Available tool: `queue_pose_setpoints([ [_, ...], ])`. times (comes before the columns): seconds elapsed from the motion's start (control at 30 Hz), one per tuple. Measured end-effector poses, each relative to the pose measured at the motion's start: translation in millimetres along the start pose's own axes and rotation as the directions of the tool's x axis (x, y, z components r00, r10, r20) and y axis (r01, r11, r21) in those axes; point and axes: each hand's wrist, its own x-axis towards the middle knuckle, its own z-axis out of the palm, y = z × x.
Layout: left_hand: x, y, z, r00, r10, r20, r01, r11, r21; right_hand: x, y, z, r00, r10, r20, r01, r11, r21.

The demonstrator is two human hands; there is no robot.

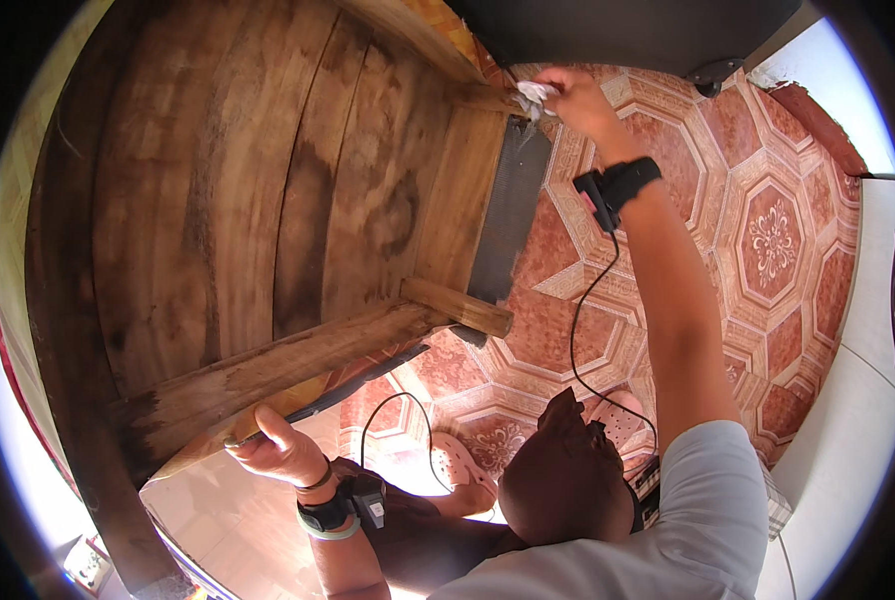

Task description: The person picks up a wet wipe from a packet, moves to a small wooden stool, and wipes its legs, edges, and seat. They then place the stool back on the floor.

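A piece of wooden furniture (pixel 267 195) made of planks, seemingly tipped so that its underside shows, fills the upper left. My left hand (pixel 279 450) grips its lower edge, thumb raised against the wood. At the far corner, my right hand (pixel 575 94) pinches a crumpled white cloth (pixel 535 97) beside a short wooden leg or rail end. Below that cloth, a grey dusty strip (pixel 507 214) runs along the furniture's edge. A wooden leg (pixel 459 306) juts out over the floor from the near corner. Both wrists wear black straps with small devices.
Patterned reddish floor tiles (pixel 774 232) lie under and right of the furniture. A dark panel on a caster (pixel 710 75) stands at the top. Black cables (pixel 575 322) hang from the wrist devices near my knees. Pink perforated clogs (pixel 459 465) are on my feet. A pale ledge curves along the right.
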Motion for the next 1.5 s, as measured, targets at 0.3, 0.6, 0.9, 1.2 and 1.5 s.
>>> queue_pose_setpoints([
  [0.3, 0, 3, 0, 0.999, -0.032, 0.015, 0.032, 0.999, 0.013, 15, 4, 28, 0.958, -0.227, -0.172, -0.009, 0.580, -0.814],
  [0.6, -1, -9, -3, 0.998, 0.053, -0.022, -0.049, 0.990, 0.134, -1, -3, 46, 0.962, -0.259, -0.090, 0.068, 0.544, -0.836],
  [0.9, 1, -2, -1, 0.998, 0.044, -0.048, -0.041, 0.997, 0.066, -69, -7, 59, 0.946, -0.318, -0.066, 0.264, 0.872, -0.411],
  [1.2, 1, 1, 3, 0.995, 0.077, -0.057, -0.070, 0.992, 0.105, -41, 83, -6, 0.807, 0.212, -0.551, -0.099, 0.969, 0.228],
  [1.5, -1, 0, 2, 0.999, -0.014, -0.045, 0.018, 0.996, 0.092, -37, 44, 35, 0.762, 0.188, -0.620, -0.152, 0.982, 0.112],
])
